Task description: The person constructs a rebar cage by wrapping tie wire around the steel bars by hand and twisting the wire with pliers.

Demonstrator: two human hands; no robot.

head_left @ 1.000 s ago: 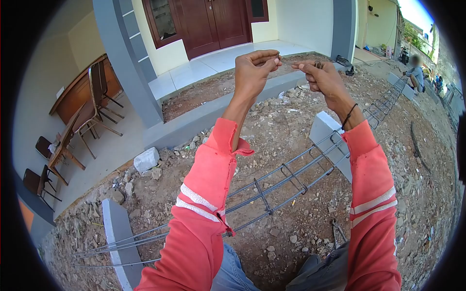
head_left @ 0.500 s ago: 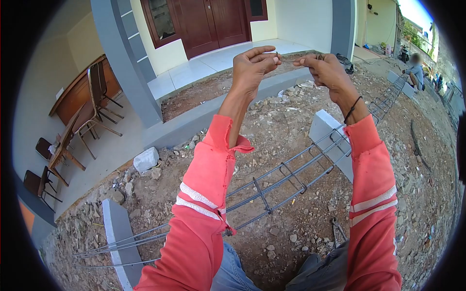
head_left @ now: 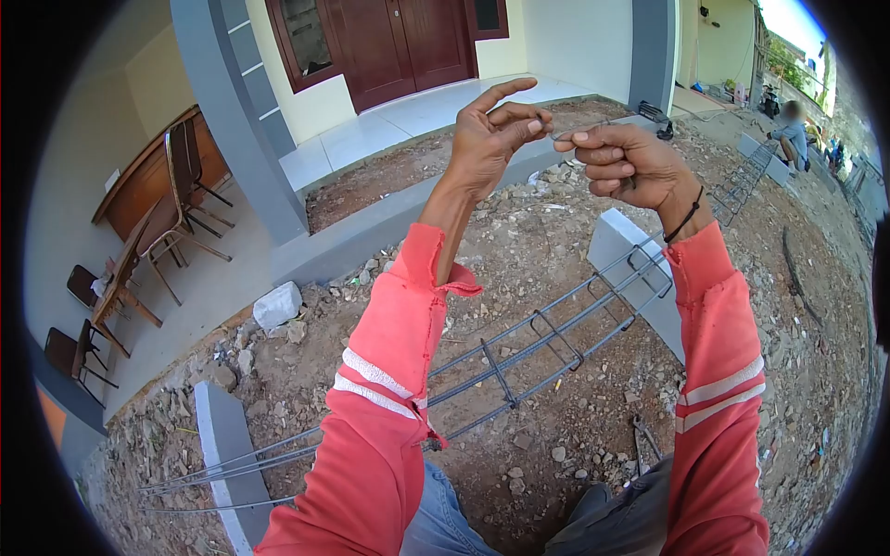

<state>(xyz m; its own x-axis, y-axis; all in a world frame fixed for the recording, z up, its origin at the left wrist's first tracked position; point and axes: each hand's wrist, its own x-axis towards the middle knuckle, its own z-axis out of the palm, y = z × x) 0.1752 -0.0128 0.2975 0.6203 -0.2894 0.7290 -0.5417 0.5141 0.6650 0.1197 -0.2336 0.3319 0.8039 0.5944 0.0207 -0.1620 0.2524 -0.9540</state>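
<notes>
My left hand (head_left: pixel 493 139) is raised in front of me, thumb and middle fingers pinched together and the index finger lifted. Close by on its right, my right hand (head_left: pixel 635 167) is closed, its thumb and index finger meeting near the left fingertips. A thin dark piece of wire (head_left: pixel 564 138) shows between the two pinches. Another dark bit pokes out below the curled right fingers, too small to make out. Below both hands runs a rebar cage (head_left: pixel 547 338) of long bars and square stirrups, lying across white blocks (head_left: pixel 640 269).
Pincers (head_left: pixel 642 443) lie on the rubble by my feet. Another white block (head_left: pixel 227 454) supports the bars at left. A white stone (head_left: pixel 278 306) sits near the grey kerb (head_left: pixel 362 250). Chairs (head_left: pixel 185 167) stand on the porch. A person (head_left: pixel 793 137) sits at far right beside the cage.
My right hand has turned so its curled fingers show, and its fingertips have moved left to meet the left hand's. The left index finger has lifted away from the thumb.
</notes>
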